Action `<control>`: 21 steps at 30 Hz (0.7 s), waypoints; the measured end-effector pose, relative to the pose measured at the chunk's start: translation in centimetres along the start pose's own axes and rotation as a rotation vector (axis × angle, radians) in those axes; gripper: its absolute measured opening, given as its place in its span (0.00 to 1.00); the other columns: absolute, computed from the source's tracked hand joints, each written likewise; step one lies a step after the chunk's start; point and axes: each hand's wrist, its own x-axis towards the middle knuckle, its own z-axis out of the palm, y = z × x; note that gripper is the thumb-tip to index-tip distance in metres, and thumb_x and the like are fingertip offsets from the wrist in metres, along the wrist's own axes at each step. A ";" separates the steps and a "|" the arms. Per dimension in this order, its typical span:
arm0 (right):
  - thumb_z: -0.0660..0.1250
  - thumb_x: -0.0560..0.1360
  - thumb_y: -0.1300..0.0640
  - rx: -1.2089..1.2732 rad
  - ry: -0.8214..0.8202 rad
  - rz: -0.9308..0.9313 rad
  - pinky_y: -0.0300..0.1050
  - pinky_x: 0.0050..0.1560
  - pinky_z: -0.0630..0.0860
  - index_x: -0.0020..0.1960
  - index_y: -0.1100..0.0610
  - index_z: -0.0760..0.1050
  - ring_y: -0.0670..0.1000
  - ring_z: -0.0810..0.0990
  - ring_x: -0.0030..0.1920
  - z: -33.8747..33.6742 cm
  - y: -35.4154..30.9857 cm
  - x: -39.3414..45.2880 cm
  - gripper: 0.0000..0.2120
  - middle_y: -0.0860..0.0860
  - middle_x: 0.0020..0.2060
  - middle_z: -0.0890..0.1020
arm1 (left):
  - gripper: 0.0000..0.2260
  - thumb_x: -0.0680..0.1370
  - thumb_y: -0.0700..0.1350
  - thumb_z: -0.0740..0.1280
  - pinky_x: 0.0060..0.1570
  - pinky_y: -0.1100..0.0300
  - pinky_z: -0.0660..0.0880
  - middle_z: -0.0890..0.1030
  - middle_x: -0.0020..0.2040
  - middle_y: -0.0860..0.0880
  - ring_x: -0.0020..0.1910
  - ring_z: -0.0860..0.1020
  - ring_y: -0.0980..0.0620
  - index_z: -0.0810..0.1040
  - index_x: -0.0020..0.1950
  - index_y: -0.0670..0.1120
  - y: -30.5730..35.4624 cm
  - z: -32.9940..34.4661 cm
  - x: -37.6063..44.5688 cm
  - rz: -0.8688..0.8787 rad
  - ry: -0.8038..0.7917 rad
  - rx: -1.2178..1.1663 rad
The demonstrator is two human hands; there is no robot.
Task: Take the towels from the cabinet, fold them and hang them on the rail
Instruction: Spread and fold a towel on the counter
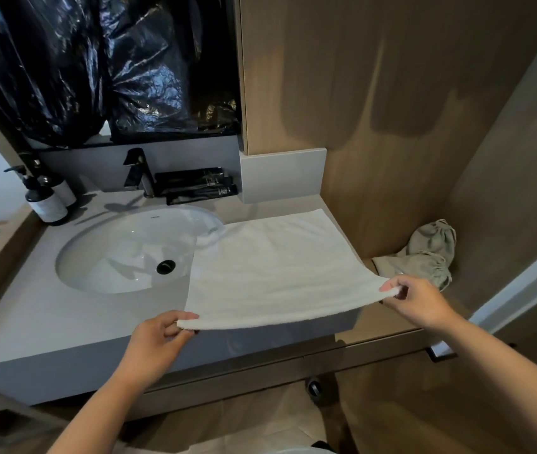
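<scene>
A white towel (pixel 270 267) lies spread flat on the right part of the grey vanity counter (pixel 64 319), its left edge overlapping the rim of the sink (pixel 129 250). My left hand (pixel 159 342) pinches the towel's near left corner just past the counter's front edge. My right hand (pixel 417 299) pinches the near right corner, lifted slightly off the counter. The near edge is stretched taut between both hands. No rail or cabinet interior is visible.
A black faucet (pixel 139 172) stands behind the sink, with black sachets (pixel 195 188) beside it and two pump bottles (pixel 47 198) at the left. Beige cloth bags (pixel 427 253) sit on a lower wooden shelf at the right. Black plastic covers the mirror above.
</scene>
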 end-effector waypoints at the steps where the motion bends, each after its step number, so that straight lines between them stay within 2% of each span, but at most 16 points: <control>1: 0.72 0.73 0.62 0.007 0.035 -0.010 0.36 0.37 0.69 0.45 0.54 0.80 0.43 0.75 0.40 -0.1 0.0 0.0 0.04 0.49 0.41 0.81 | 0.07 0.76 0.36 0.71 0.43 0.76 0.74 0.86 0.40 0.56 0.44 0.83 0.63 0.83 0.50 0.47 0.1 -0.1 0.1 0.016 0.019 -0.018; 3: 0.73 0.74 0.62 0.072 0.099 0.005 0.36 0.38 0.69 0.44 0.56 0.81 0.45 0.75 0.39 -0.5 0.1 0.2 0.02 0.51 0.40 0.81 | 0.06 0.76 0.35 0.70 0.42 0.75 0.74 0.86 0.38 0.50 0.42 0.84 0.58 0.84 0.48 0.44 0.6 -0.3 0.1 0.033 0.038 -0.086; 5: 0.74 0.73 0.62 0.118 0.145 0.003 0.34 0.41 0.68 0.43 0.56 0.82 0.49 0.74 0.45 -1.0 0.3 0.6 0.02 0.53 0.44 0.80 | 0.07 0.77 0.36 0.70 0.40 0.73 0.75 0.85 0.35 0.48 0.40 0.84 0.53 0.85 0.45 0.47 0.9 -0.7 0.4 0.055 0.057 -0.118; 7: 0.74 0.72 0.63 0.192 0.166 -0.007 0.35 0.46 0.65 0.40 0.59 0.82 0.49 0.74 0.51 -1.6 0.4 1.0 0.03 0.53 0.47 0.80 | 0.10 0.76 0.40 0.71 0.37 0.70 0.72 0.81 0.32 0.46 0.34 0.78 0.52 0.86 0.40 0.54 0.9 -1.1 1.1 0.103 0.109 -0.071; 9: 0.73 0.73 0.65 0.306 0.153 -0.009 0.41 0.50 0.68 0.40 0.61 0.82 0.52 0.77 0.51 -2.1 0.1 1.4 0.03 0.54 0.47 0.82 | 0.09 0.74 0.41 0.74 0.34 0.69 0.65 0.74 0.34 0.43 0.31 0.70 0.56 0.85 0.37 0.55 1.1 -1.4 2.2 0.154 0.189 -0.041; 10: 0.72 0.74 0.66 0.361 0.135 -0.013 0.44 0.47 0.70 0.41 0.61 0.82 0.53 0.78 0.47 -2.4 -0.3 1.8 0.03 0.55 0.45 0.83 | 0.10 0.74 0.41 0.74 0.33 0.69 0.64 0.73 0.35 0.43 0.32 0.70 0.56 0.85 0.35 0.53 1.3 -1.5 2.8 0.169 0.225 -0.039; 12: 0.70 0.75 0.66 0.430 0.113 -0.029 0.46 0.39 0.68 0.43 0.62 0.80 0.54 0.75 0.40 -2.6 -1.0 2.5 0.03 0.59 0.38 0.80 | 0.07 0.74 0.41 0.74 0.35 0.72 0.67 0.76 0.40 0.50 0.36 0.73 0.58 0.84 0.38 0.51 1.9 -1.4 3.9 0.163 0.267 -0.066; 15: 0.68 0.76 0.67 0.464 0.136 -0.072 0.43 0.37 0.68 0.44 0.63 0.79 0.52 0.74 0.38 -2.6 -2.0 4.9 0.03 0.57 0.37 0.79 | 0.06 0.79 0.42 0.68 0.40 0.75 0.71 0.81 0.46 0.56 0.44 0.78 0.60 0.83 0.45 0.51 2.8 -1.1 6.2 0.166 0.274 -0.129; 18: 0.67 0.77 0.66 0.457 0.159 -0.138 0.35 0.38 0.73 0.45 0.62 0.78 0.50 0.77 0.42 -2.2 -3.0 8.0 0.03 0.55 0.40 0.81 | 0.08 0.82 0.42 0.62 0.36 0.75 0.72 0.82 0.38 0.57 0.37 0.78 0.64 0.80 0.46 0.46 3.8 -0.5 8.8 0.165 0.291 -0.169; 21: 0.67 0.78 0.62 0.451 0.132 -0.178 0.45 0.43 0.75 0.46 0.59 0.78 0.51 0.78 0.46 -1.5 -3.3 12.0 0.02 0.54 0.44 0.81 | 0.10 0.83 0.45 0.60 0.32 0.72 0.72 0.82 0.37 0.56 0.33 0.78 0.62 0.78 0.45 0.44 4.3 0.3 11.5 0.127 0.336 -0.190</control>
